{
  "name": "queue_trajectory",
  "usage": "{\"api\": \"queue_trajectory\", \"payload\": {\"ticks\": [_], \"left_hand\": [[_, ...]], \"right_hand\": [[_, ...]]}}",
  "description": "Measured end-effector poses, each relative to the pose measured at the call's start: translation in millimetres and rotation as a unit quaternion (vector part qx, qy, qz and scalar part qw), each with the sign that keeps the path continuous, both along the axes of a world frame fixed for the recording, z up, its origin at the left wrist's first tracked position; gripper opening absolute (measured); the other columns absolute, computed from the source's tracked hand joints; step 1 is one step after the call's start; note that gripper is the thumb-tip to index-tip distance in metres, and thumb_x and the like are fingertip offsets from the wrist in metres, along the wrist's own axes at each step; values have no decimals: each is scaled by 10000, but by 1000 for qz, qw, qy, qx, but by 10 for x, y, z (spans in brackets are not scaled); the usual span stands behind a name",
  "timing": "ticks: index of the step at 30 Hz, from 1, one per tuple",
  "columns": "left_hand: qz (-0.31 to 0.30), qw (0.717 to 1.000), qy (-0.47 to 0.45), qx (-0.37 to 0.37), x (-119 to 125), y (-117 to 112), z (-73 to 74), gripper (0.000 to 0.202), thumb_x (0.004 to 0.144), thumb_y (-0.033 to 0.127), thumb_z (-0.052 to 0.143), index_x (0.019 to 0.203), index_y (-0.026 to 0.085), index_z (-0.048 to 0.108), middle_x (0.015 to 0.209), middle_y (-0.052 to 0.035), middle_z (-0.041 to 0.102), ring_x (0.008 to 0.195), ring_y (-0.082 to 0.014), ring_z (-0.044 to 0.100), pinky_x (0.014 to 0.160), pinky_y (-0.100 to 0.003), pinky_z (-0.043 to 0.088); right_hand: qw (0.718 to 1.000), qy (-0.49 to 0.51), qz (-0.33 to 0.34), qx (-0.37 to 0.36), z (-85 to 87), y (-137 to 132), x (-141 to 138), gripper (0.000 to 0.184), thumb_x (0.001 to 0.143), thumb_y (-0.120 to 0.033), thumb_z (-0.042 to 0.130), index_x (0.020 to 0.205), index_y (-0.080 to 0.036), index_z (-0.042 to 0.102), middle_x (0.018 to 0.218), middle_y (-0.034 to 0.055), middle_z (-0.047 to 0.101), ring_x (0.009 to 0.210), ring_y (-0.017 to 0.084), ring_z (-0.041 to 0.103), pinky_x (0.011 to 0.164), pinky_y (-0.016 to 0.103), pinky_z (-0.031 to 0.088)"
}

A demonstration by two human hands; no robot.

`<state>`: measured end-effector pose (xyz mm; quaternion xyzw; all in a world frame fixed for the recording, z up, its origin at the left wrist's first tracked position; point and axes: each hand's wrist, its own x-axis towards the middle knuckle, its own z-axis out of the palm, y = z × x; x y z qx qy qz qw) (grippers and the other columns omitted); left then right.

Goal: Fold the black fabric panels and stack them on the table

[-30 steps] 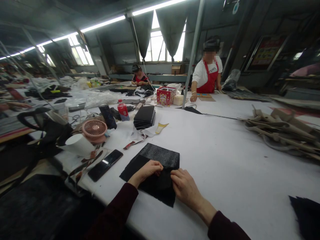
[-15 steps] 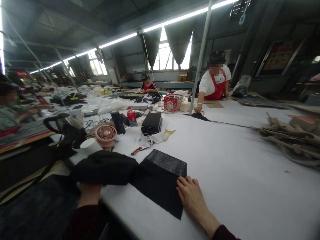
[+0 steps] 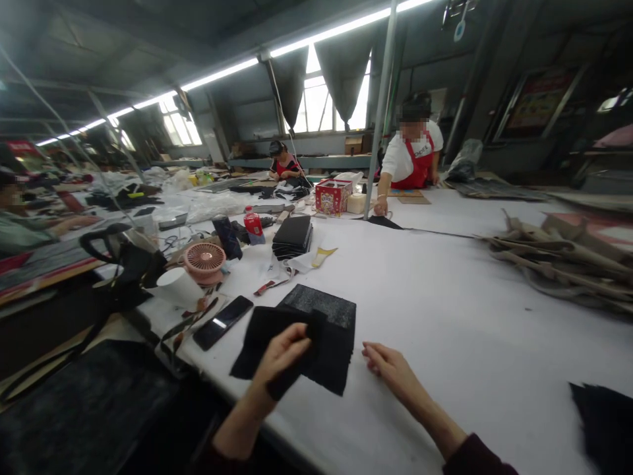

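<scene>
A dark grey speckled panel [image 3: 329, 305] lies on the white table, with black cloth [image 3: 333, 363] over its near part. My left hand [image 3: 281, 356] is closed, thumb against fingers, on a piece of black cloth [image 3: 254, 330] that spreads out to the left and overlaps the rest. Part of this cloth also shows below the palm. To the right of the panel, my right hand [image 3: 388, 369] hovers just off the cloth's edge, holding nothing, its fingers loosely stretched and apart from the fabric.
A phone [image 3: 223, 322], a pink fan [image 3: 204, 258], a white roll [image 3: 179, 288] and a stack of black pieces [image 3: 293, 237] stand to the left. Brown material [image 3: 539, 264] is piled at right, above more black cloth [image 3: 606, 422]. A co-worker [image 3: 413, 155] leans over the far side.
My left hand has moved right and over the panel with black cloth, uncovering the phone. My right hand has come off the cloth's right edge. The view has turned slightly right.
</scene>
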<state>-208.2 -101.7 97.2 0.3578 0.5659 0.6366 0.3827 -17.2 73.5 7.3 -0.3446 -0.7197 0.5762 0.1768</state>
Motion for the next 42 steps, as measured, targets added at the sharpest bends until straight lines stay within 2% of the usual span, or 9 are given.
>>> {"api": "queue_trajectory", "payload": {"ticks": [2, 4, 8, 11, 16, 23, 34, 38, 42], "left_hand": [[-91, 989, 120, 11, 700, 255, -230, 95, 897, 221, 558, 885, 145, 612, 878, -27, 626, 800, -140, 583, 738, -249, 457], [-158, 960, 228, 43, 1328, 435, -434, 90, 874, 127, 518, 876, 161, 602, 918, -29, 637, 851, -148, 590, 790, -259, 453], [-242, 875, 413, 67, 1910, 590, -714, 151, 869, 128, 545, 993, 194, 598, 1032, -34, 657, 954, -189, 601, 863, -321, 461], [-222, 829, 512, 42, 1797, 618, -819, 197, 879, 128, 535, 1054, 197, 590, 1086, -47, 643, 1007, -222, 583, 913, -389, 455], [-160, 798, 580, -21, 1451, 615, -923, 351, 837, 114, 588, 1180, 186, 562, 1231, -69, 586, 1136, -262, 525, 999, -445, 433], [-209, 770, 602, -20, 1347, 725, -902, 332, 862, 172, 610, 1186, 214, 554, 1219, -46, 584, 1128, -234, 530, 993, -399, 451], [-184, 741, 644, -41, 1179, 884, -836, 215, 886, 158, 566, 1098, 193, 571, 1082, -58, 603, 1003, -235, 558, 894, -395, 493], [-129, 746, 652, 30, 1172, 908, -1056, 291, 858, 121, 543, 1135, 209, 569, 1054, -54, 618, 956, -219, 578, 864, -363, 511], [-39, 717, 680, 148, 1109, 1023, -1363, 231, 876, 151, 487, 1071, 194, 604, 996, -60, 648, 883, -212, 608, 786, -331, 532]], "right_hand": [[979, 26, -21, -201, 74, 63, 383, 499, 875, -612, 531, 1089, -179, 657, 1002, 102, 674, 814, 202, 622, 697, 326, 493], [951, 32, -44, -304, 143, 117, 775, 564, 850, -654, 552, 1110, -162, 639, 969, 104, 678, 776, 184, 627, 665, 300, 487], [974, -39, -43, -218, 202, 167, 1341, 484, 818, -610, 622, 914, -140, 683, 807, 59, 677, 701, 158, 601, 614, 257, 443], [994, -71, -7, -78, 167, 161, 1458, 379, 822, -512, 632, 840, -140, 702, 779, 30, 682, 731, 165, 603, 646, 259, 446], [987, -129, -32, 92, 57, 131, 1226, 333, 837, -349, 589, 1063, -135, 708, 852, 52, 721, 761, 180, 647, 699, 274, 474], [954, -152, -105, 238, -156, 37, 854, 256, 885, -190, 509, 1042, -181, 711, 934, 85, 669, 889, 215, 603, 821, 324, 427], [853, -93, -135, 495, -525, -126, 858, 296, 958, -122, 413, 1122, -194, 649, 846, 57, 594, 814, 193, 546, 746, 319, 408], [811, -67, -133, 566, -667, -63, 875, 304, 959, -138, 394, 1155, -197, 619, 830, 52, 593, 755, 181, 550, 678, 301, 404], [754, -43, -153, 637, -910, 79, 852, 303, 939, -147, 404, 1132, -210, 629, 782, 44, 600, 698, 175, 570, 628, 291, 397]]}}
